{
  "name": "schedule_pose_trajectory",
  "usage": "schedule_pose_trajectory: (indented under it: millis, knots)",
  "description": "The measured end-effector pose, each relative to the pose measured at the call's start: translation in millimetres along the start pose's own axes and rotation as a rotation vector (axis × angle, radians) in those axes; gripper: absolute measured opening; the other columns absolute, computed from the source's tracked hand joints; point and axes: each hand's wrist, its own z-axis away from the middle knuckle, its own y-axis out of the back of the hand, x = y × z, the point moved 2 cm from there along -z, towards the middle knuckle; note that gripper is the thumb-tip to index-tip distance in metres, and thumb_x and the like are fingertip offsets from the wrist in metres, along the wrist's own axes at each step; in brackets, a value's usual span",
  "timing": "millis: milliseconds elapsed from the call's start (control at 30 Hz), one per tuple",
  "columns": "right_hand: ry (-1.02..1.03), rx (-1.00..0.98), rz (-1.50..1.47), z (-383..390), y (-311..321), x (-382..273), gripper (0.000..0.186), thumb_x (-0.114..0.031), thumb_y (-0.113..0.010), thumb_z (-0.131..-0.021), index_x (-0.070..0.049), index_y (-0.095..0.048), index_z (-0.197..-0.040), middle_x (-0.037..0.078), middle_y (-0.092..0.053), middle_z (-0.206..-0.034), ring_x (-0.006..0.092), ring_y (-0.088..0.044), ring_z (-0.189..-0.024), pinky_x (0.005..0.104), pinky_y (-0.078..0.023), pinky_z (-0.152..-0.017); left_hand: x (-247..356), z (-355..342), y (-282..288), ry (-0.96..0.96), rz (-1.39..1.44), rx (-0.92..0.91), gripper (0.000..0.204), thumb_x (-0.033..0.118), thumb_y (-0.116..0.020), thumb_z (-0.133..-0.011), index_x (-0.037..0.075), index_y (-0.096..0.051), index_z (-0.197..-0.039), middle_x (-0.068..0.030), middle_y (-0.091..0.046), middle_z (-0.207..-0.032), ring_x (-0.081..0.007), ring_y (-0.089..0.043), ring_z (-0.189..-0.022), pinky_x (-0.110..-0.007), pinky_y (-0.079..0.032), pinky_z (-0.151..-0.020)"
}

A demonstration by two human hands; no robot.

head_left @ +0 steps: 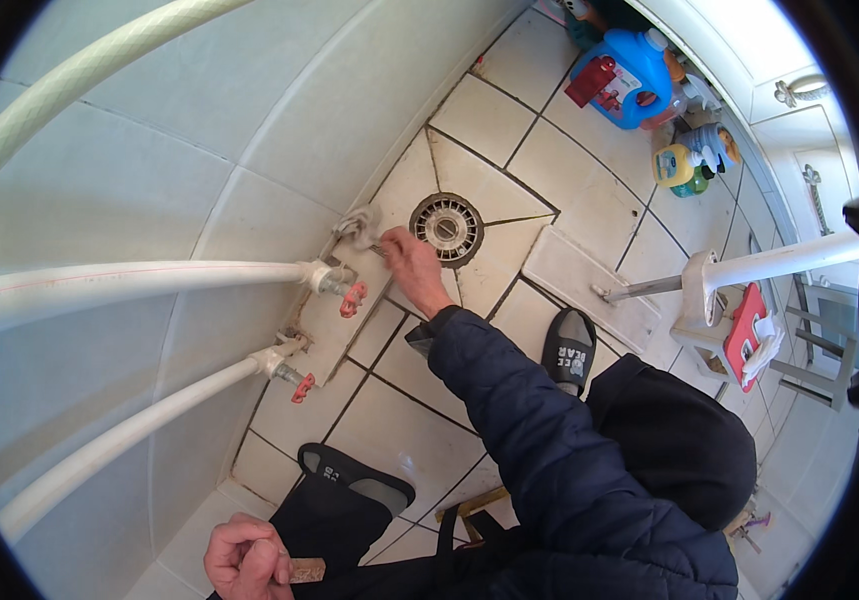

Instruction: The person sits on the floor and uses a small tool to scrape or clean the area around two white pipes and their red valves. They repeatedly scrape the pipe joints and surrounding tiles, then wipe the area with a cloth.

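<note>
Right hand low beside floor drain; fingers bunched narrow near grey wad at wall foot, grip unclear. Left hand curled; can't tell if holding brown strip. Across floor: blue jug, contents hidden; yellow pump bottle, level unclear.

Floor tiles off-white w/ dk lines; wall tiles, L side, pale grey-blue. Cloth, upper ctr-L, dull grey; drain, upper ctr, grey w/ radial slots. Hose, upper L, cream w/ crisscross mesh; valve handle pinkish red. Strip, btm L, brown. Sleeve, ctr, navy, quilted. Jug, upper R, bright blue.
</note>
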Motion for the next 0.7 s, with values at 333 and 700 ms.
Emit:
schedule_pose_trajectory:
  millis: [333, 700]
  knots:
    - [0.170, -0.097, 0.336, -14.3, -3.7, -16.3, 0.016, -0.023, -0.058, -0.096, -0.013, -0.067, -0.105, 0.017, -0.071, -0.085, 0.0396, -0.069, -0.085, 0.0501, -0.053, -0.070, 1.8, -2.0, -1.8, -0.001, 0.004, -0.001, 0.005, 0.005, -0.059, -0.093, 0.001, -0.057, -0.095, -0.0078, -0.053, -0.080, -0.0081, -0.042, -0.046, -0.021, -0.037, -0.041]
    - [0.212, -0.130, 0.230, -5.5, -17.1, -13.0, 0.014, -0.022, -0.058, -0.098, -0.011, -0.064, -0.104, 0.019, -0.069, -0.077, 0.0401, -0.068, -0.077, 0.0506, -0.052, -0.066, 7.0, -5.2, 1.2, 0.073, -0.011, -0.111, 0.012, 0.005, -0.061, -0.098, -0.001, -0.062, -0.108, -0.0066, -0.055, -0.081, -0.0103, -0.046, -0.059, -0.023, -0.039, -0.057]
